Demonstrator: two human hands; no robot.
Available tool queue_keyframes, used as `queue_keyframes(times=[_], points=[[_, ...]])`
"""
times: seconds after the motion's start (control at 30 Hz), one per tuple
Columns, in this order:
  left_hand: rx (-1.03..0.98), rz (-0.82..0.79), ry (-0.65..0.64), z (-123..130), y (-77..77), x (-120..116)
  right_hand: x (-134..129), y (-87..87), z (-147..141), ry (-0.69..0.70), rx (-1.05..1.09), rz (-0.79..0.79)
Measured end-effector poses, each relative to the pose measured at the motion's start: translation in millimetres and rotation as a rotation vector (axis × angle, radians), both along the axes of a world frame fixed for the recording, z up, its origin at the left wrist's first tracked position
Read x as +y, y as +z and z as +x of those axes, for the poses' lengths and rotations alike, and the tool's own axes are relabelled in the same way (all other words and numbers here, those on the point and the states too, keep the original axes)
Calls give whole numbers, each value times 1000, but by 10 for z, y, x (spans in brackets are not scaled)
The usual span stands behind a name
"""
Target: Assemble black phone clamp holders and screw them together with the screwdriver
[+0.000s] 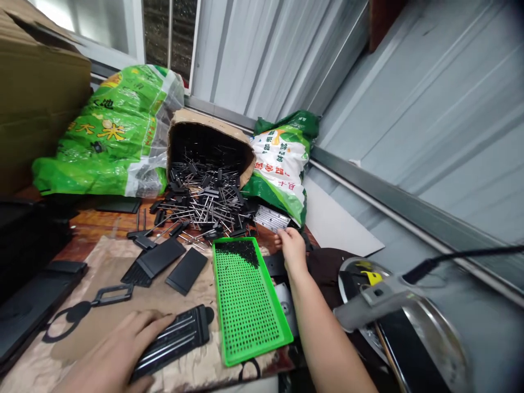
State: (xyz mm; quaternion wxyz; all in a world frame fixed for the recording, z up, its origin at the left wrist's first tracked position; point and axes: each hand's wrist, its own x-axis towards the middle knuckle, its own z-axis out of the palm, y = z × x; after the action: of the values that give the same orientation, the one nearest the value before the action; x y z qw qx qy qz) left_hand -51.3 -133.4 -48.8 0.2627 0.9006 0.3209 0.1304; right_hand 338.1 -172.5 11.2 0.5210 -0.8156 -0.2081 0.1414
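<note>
My left hand (118, 349) lies at the lower left, its fingers wrapped over a black slotted part with metal rods (176, 338). My right hand (291, 248) is beyond the right edge of a green perforated tray (249, 305), its fingers pinched at the corner of a silvery perforated plate (271, 218); whether they grip it is unclear. Small black pieces (239, 251) are heaped at the tray's far end. Flat black plates (187, 271) rest on the cardboard left of the tray. A pile of black parts with metal rods (208, 204) spills from an open carton (213, 117).
Green rice bag (110, 136) and white-green bag (282, 158) flank the carton. A large cardboard box (41, 109) and black cases (33, 305) stand left. At right, a grey handheld tool (368, 303) with a cable lies over a metal dish (434, 338).
</note>
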Motion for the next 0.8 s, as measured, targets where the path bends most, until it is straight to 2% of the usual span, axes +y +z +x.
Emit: queue_keyframes(times=[0.17,0.27,0.3,0.37,0.47,0.57,0.63,0.7,0.8], points=[[-22,-39,-17,21,199,-30,-199,73,-536,240,272,225],[-56,-111,-11,22,348,-4,-262,108,-838,351,402,291],[-108,-144,29,36,403,7,-276,112,-928,381,439,301],[-226,-274,103,92,509,21,-292,110,-1093,436,507,304],[-481,-593,218,232,619,30,-300,83,-1316,502,587,283],[-706,-891,255,360,646,32,-307,43,-1497,554,635,250],[-769,-1023,275,397,634,36,-319,15,-1581,582,655,227],[-775,-1083,300,390,614,48,-339,-6,-1631,603,668,201],[-763,-1086,331,327,575,79,-377,-21,-1655,647,670,159]])
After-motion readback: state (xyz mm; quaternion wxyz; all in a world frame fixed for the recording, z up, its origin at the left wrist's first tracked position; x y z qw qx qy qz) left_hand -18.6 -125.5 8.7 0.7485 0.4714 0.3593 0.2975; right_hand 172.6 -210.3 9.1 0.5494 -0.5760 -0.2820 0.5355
